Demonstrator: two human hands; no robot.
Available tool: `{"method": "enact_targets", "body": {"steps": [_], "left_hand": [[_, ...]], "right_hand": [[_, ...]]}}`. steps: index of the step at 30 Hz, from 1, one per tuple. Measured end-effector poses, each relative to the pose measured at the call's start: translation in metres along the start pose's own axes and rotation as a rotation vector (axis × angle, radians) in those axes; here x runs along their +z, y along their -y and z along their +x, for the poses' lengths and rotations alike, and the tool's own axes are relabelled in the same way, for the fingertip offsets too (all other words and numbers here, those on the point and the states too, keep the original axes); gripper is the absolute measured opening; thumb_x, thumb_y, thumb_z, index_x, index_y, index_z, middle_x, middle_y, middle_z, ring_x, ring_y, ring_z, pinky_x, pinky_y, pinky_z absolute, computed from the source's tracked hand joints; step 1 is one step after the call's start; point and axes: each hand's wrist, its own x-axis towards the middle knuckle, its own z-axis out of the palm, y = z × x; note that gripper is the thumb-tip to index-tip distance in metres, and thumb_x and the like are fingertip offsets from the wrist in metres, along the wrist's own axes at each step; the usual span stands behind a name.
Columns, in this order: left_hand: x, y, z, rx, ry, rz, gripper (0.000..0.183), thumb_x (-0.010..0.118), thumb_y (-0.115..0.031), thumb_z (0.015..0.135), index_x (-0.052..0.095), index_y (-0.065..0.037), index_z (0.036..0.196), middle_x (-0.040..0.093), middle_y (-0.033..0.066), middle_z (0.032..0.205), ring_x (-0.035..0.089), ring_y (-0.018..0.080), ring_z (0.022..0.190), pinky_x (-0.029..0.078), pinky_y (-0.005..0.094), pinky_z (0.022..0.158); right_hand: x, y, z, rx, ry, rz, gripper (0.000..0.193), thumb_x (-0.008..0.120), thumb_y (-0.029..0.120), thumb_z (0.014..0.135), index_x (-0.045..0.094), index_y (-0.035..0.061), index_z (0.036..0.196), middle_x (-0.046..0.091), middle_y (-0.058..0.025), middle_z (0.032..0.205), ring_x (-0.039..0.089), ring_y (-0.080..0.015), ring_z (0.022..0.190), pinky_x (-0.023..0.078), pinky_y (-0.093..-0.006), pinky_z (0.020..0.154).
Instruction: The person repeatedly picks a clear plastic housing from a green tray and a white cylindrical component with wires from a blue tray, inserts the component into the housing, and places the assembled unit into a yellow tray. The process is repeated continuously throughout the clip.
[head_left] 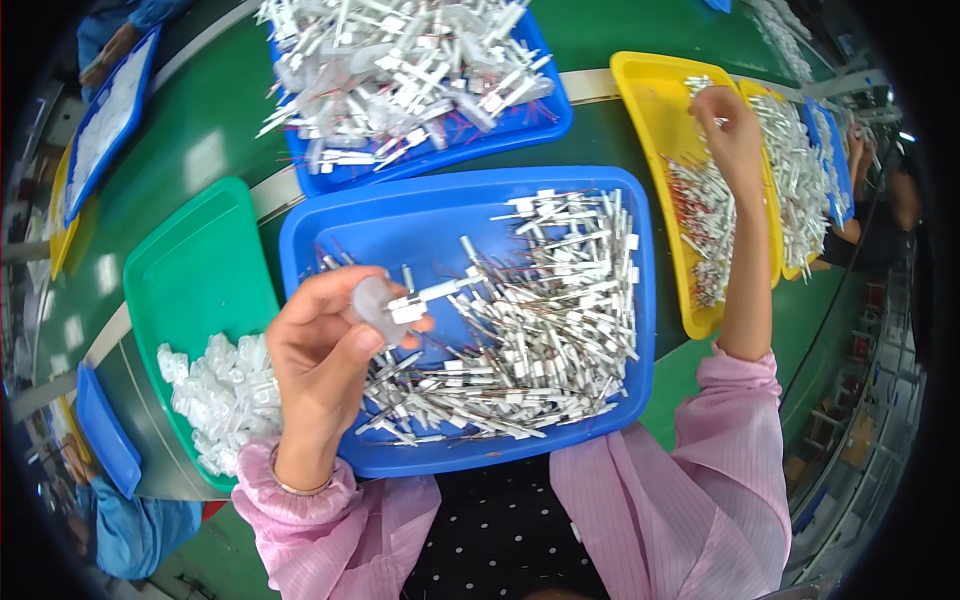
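Note:
My left hand [325,355] is closed around a translucent plastic piece [375,305], pinched between thumb and fingers above a blue tray [400,205]. A white stick-shaped part with a square connector [408,310] juts from that piece toward the right. Beneath lie many slim white parts with thin dark wires [540,350], heaped mostly in the tray's right half. Over at the right, my right hand [732,130] is above a yellow tray [640,90] with its fingers curled together. Whatever is between those fingertips is too small to make out. White parts with red wires [700,220] fill this tray.
A green tray [200,250] with clear plastic pieces [225,395] stands at the left. Behind the middle tray, another blue tray [550,115] is heaped with white wired parts. More trays line the green table [190,150]. Co-workers' blue sleeves [145,525] show at the left edge.

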Motion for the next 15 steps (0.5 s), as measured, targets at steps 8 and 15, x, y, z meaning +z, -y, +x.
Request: {"method": "enact_targets", "body": {"steps": [8, 15], "left_hand": [[-0.005, 0.006, -0.002, -0.104, -0.018, -0.249, 0.037, 0.057, 0.000, 0.082, 0.045, 0.006, 0.116, 0.059, 0.0183, 0.101, 0.063, 0.0315, 0.086, 0.055, 0.0348, 0.073], [-0.002, 0.006, -0.002, -0.100, 0.023, -0.313, 0.038, 0.056, 0.002, 0.082, 0.043, 0.006, 0.118, 0.058, 0.0195, 0.102, 0.063, 0.0318, 0.088, 0.055, 0.0354, 0.075]], "right_hand": [[0.017, 0.167, -0.068, 0.104, 0.207, 0.862, 0.012, 0.066, -0.008, 0.072, 0.062, -0.0034, 0.083, 0.062, -0.0075, 0.078, 0.060, -0.0115, 0.072, 0.048, -0.0206, 0.062], [0.018, 0.209, -0.088, 0.162, 0.604, 1.106, 0.015, 0.063, -0.013, 0.071, 0.063, -0.0065, 0.085, 0.063, -0.0117, 0.079, 0.062, -0.0112, 0.070, 0.052, -0.0212, 0.058]]}}
